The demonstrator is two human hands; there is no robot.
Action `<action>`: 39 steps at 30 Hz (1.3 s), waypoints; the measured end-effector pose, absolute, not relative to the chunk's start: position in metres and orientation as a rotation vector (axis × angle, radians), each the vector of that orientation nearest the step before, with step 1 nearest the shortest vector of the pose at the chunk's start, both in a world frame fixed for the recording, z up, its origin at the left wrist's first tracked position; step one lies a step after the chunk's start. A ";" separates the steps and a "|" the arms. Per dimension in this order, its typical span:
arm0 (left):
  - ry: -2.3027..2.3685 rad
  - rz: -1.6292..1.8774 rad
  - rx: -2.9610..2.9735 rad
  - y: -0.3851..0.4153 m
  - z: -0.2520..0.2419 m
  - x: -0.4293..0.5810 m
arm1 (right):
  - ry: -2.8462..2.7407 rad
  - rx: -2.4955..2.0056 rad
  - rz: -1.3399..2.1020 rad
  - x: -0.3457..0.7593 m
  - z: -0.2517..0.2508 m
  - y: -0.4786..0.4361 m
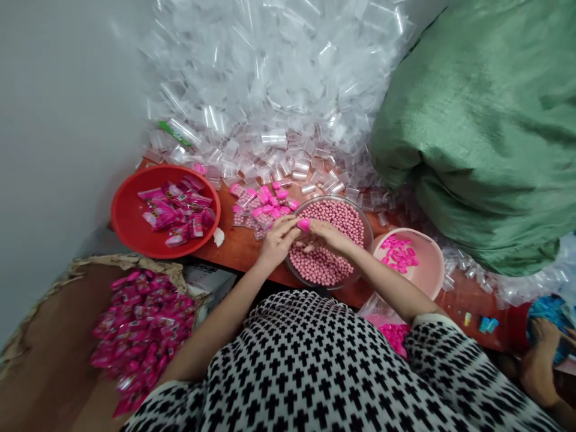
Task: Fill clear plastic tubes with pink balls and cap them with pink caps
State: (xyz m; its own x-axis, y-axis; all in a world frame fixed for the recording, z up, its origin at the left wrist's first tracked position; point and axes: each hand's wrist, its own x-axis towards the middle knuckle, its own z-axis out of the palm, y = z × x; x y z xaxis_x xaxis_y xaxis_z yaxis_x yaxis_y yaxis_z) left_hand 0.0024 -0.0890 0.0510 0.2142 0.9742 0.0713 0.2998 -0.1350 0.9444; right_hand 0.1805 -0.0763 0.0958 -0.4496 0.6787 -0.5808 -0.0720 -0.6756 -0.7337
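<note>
My left hand [275, 243] and my right hand [330, 237] meet over the left side of a steel bowl [369, 231] filled with small pink balls [333, 216]. A bright pink cap [304, 225] shows between their fingertips, and the fingers of both hands are closed about it. Whatever lies under the cap is hidden by the fingers. Just beyond my left hand is a heap of small clear containers [246, 199] with pink caps and pink balls inside. To the right of the steel bowl, a pale pink bowl [429, 264] holds loose pink caps [398, 252].
A large pile of clear plastic containers [270, 72] rises behind. At left are a red basin [123, 210] of pink packets and a carton [49, 336] with more packets. A green sack [472, 132] bulges at right. Another person's hand [542, 354] is at the lower right.
</note>
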 end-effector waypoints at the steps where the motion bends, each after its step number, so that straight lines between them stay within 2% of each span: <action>1: 1.268 0.965 1.628 -0.079 0.045 -0.006 | -1.090 -1.341 2.072 0.190 0.095 -0.061; 7: 1.547 0.818 1.895 -0.028 0.011 -0.046 | -2.352 -1.851 0.724 0.263 0.063 0.040; 9: 1.600 0.754 1.987 -0.017 0.006 -0.042 | -2.800 -1.707 0.492 0.279 0.047 0.065; 12: 1.554 0.589 2.095 0.001 0.004 -0.013 | -3.251 -1.323 0.359 0.289 0.026 0.093; 15: 1.378 0.275 2.168 0.026 0.002 0.027 | -3.434 -1.090 0.334 0.289 0.011 0.111; 19: 1.362 -0.088 2.171 0.059 -0.008 0.068 | -3.488 -0.968 0.444 0.287 0.003 0.127; 23: 1.329 -0.220 2.188 0.074 -0.017 0.079 | -3.388 -0.960 0.675 0.283 0.003 0.132; 27: 1.319 -0.142 2.157 0.077 -0.021 0.069 | -3.177 -1.144 0.975 0.286 -0.003 0.128; 31: 1.272 0.110 2.076 0.076 -0.020 0.054 | -2.681 -1.473 1.026 0.293 -0.004 0.111; 36: 1.210 0.619 1.873 0.061 0.001 0.047 | -1.949 -1.597 1.123 0.286 0.031 0.066; 39: 1.152 0.733 1.823 0.043 0.022 0.047 | -1.705 -1.504 1.224 0.275 0.060 0.034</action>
State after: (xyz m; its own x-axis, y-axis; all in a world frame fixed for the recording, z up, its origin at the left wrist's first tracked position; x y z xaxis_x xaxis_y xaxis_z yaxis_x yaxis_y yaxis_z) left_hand 0.0475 0.0434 0.0225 0.4071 0.9125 0.0402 0.4231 -0.2274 0.8771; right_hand 0.2745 0.0341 0.0599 -0.2207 0.9622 -0.1597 0.4586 -0.0422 -0.8877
